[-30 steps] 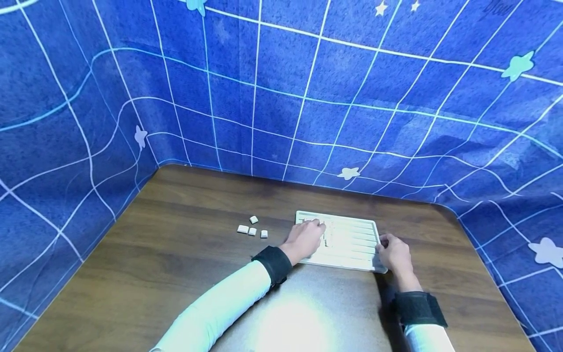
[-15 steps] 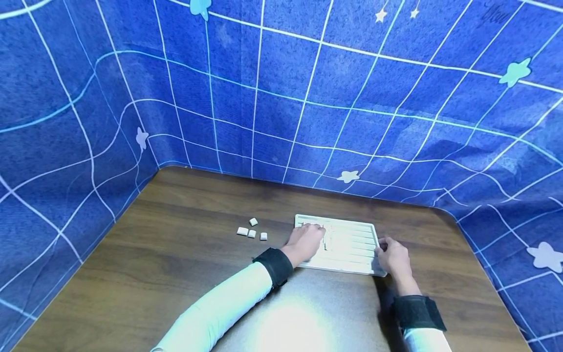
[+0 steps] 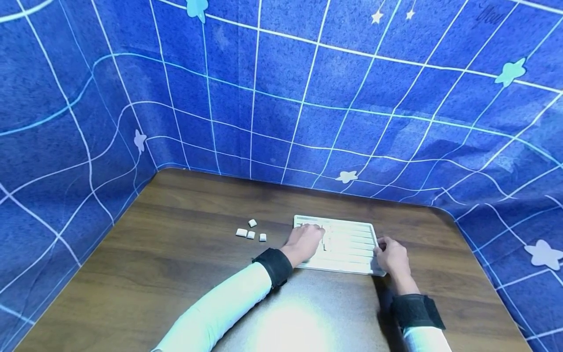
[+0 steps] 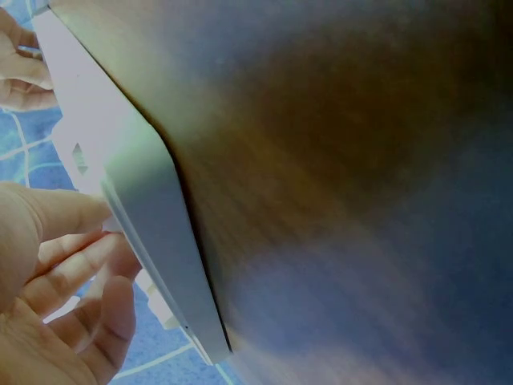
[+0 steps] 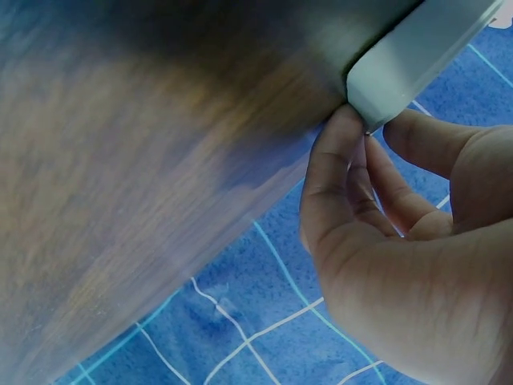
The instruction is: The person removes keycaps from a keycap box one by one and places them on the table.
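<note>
In the head view a white rectangular tray (image 3: 352, 244) with several parallel grooves lies on the table. My left hand (image 3: 304, 242) is over its left half, fingers bent down into it. The left wrist view shows that hand's thumb and fingers pinching a small white block (image 4: 113, 225), mostly hidden. Another white block (image 3: 326, 244) sits in the tray just right of these fingers. At the tray's right end, my right hand (image 3: 393, 257) grips the rim; in the right wrist view its thumb and fingers (image 5: 333, 156) close around the tray's corner (image 5: 381, 92).
Several loose white blocks (image 3: 251, 235) lie on the wooden table (image 3: 198, 274) left of the tray. A blue cloth (image 3: 281, 98) with a grid and stars hangs behind and at both sides. A bright glare (image 3: 292, 322) falls on the table's near part.
The head view has shifted slightly, moving the whole scene a little. Both hands keep their places at the tray; the loose blocks lie as before.
</note>
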A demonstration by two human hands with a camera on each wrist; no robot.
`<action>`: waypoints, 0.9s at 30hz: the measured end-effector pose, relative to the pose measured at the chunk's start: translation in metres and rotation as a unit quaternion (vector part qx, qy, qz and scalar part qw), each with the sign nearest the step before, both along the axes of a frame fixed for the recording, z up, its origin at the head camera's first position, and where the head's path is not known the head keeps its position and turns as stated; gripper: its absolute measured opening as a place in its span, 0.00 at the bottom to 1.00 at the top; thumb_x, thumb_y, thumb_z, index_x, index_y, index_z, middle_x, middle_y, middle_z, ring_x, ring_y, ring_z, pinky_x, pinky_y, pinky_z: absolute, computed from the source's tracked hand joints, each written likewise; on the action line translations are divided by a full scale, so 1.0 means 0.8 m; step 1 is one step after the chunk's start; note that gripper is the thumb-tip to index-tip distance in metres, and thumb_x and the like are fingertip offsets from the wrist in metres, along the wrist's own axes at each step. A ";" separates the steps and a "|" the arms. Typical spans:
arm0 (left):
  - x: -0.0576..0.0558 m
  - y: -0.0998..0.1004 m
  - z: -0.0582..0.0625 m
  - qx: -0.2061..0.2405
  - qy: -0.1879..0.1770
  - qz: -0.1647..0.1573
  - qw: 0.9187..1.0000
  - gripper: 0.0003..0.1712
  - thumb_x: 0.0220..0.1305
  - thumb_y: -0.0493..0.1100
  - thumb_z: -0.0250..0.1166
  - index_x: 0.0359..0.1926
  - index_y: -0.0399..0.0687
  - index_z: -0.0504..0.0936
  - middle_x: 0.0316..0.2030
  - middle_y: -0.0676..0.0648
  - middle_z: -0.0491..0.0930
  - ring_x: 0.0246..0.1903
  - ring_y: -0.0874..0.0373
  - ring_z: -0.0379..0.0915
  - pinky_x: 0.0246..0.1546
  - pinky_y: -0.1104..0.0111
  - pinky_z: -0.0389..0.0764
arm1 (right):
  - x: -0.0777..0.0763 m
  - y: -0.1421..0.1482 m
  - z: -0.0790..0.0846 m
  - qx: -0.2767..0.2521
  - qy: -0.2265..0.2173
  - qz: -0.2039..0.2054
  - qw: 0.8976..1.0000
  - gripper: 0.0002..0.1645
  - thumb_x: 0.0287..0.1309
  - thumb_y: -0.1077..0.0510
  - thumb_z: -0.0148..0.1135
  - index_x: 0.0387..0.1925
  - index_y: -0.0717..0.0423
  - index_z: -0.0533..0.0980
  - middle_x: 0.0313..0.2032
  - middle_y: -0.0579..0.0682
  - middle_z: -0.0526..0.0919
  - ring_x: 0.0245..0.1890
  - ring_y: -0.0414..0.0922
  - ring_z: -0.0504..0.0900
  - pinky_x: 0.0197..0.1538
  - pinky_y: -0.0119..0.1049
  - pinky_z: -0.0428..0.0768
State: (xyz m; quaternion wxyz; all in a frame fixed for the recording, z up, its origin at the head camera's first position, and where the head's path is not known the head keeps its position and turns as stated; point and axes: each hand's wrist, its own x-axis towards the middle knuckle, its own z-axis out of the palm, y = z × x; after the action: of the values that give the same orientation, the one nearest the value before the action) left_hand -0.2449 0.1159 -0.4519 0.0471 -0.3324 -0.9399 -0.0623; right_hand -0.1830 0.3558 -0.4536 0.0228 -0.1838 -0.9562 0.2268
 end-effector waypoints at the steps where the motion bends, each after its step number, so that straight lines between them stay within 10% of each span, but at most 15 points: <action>1: 0.000 -0.001 0.001 0.001 0.005 -0.001 1.000 0.13 0.70 0.37 0.55 0.46 0.53 0.84 0.41 0.53 0.85 0.41 0.56 0.83 0.34 0.64 0.84 | 0.000 0.000 0.000 0.001 0.002 0.003 1.000 0.18 0.64 0.60 0.54 0.52 0.65 0.75 0.44 0.63 0.82 0.45 0.60 0.78 0.48 0.55 0.75; 15: 0.001 -0.040 0.021 0.045 0.028 -0.007 0.999 0.02 0.64 0.38 0.63 0.35 0.49 0.81 0.32 0.52 0.82 0.35 0.56 0.82 0.26 0.64 0.82 | 0.001 -0.001 0.003 0.005 0.002 0.028 1.000 0.16 0.63 0.61 0.55 0.49 0.66 0.76 0.43 0.62 0.83 0.46 0.60 0.80 0.50 0.55 0.75; 27: -0.011 -0.105 0.034 0.100 0.008 0.041 0.994 0.11 0.61 0.42 0.67 0.25 0.52 0.74 0.25 0.55 0.74 0.27 0.60 0.75 0.26 0.65 0.76 | 0.001 -0.001 0.009 0.019 -0.018 0.036 0.999 0.16 0.63 0.60 0.54 0.50 0.66 0.75 0.43 0.63 0.82 0.47 0.63 0.79 0.49 0.57 0.75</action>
State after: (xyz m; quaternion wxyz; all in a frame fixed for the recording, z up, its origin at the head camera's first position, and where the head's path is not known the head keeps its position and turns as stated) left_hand -0.2536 0.0322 -0.4247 0.0900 -0.2878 -0.9414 -0.1512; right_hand -0.1824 0.3548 -0.4461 0.0013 -0.1532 -0.9664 0.2063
